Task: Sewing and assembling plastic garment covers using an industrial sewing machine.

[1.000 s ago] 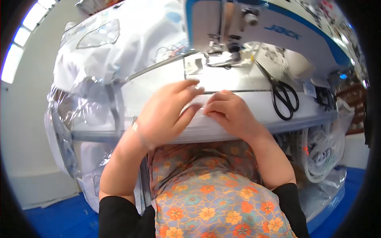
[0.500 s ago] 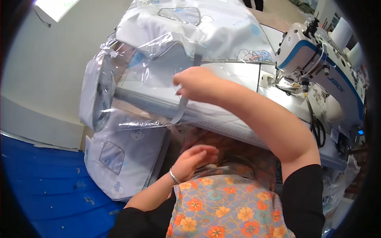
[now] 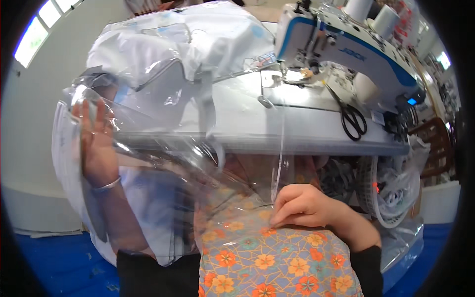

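A wide clear plastic sheet (image 3: 166, 141) stretches from the white printed fabric (image 3: 222, 29) on the table over toward my lap. My left hand (image 3: 99, 143) is behind the plastic at the left, its fingers stretched upward beside a white panel with a curved edge (image 3: 67, 148). My right hand (image 3: 302, 205) is closed in a pinch on the sheet's near right edge, above the flowered apron (image 3: 277, 257). A pale narrow strap (image 3: 209, 111) hangs from the fabric across the table's front edge.
At the right stands a white and blue sewing machine (image 3: 341, 49). Black-handled scissors (image 3: 352, 121) lie on the white tabletop (image 3: 237, 111) before it. Below the table's right end is a white plastic basket (image 3: 378, 193) with clear plastic in it. Thread cones (image 3: 385, 21) stand behind the machine.
My left hand has moved from my lap up and left behind the plastic. My right hand has come down from near the strap and pulls the plastic edge toward me. The view has turned right.
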`<control>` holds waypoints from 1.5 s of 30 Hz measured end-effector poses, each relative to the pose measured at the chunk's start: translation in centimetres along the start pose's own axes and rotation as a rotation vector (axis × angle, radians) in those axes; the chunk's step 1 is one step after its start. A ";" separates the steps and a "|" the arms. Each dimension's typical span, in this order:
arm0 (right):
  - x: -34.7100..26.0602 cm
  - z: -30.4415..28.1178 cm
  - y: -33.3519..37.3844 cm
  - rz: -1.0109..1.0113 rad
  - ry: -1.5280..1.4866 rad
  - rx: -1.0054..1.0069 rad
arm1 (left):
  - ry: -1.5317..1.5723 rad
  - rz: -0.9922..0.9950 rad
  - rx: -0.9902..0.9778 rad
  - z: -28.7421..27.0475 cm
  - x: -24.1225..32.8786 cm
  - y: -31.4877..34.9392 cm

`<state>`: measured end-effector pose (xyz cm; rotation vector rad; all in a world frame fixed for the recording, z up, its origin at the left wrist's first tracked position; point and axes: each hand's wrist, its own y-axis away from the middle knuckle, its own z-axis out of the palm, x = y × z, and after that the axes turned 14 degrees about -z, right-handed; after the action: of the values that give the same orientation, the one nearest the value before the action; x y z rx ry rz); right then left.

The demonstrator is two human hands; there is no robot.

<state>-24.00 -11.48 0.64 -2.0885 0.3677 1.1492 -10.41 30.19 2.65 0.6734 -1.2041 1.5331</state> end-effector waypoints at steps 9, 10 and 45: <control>2.4 2.6 3.0 -0.110 0.107 0.139 | -0.261 0.324 0.246 -0.3 5.6 4.3; 2.7 2.8 3.1 -0.091 0.094 0.149 | -0.264 0.286 0.286 -0.8 5.0 5.4; 11.6 -8.9 0.7 0.147 0.302 0.344 | -0.081 0.145 0.365 8.0 -3.8 -2.4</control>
<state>-12.39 -17.24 -6.11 -1.9481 0.8147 0.7806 -8.25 21.27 2.85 0.9101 -1.0592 1.8879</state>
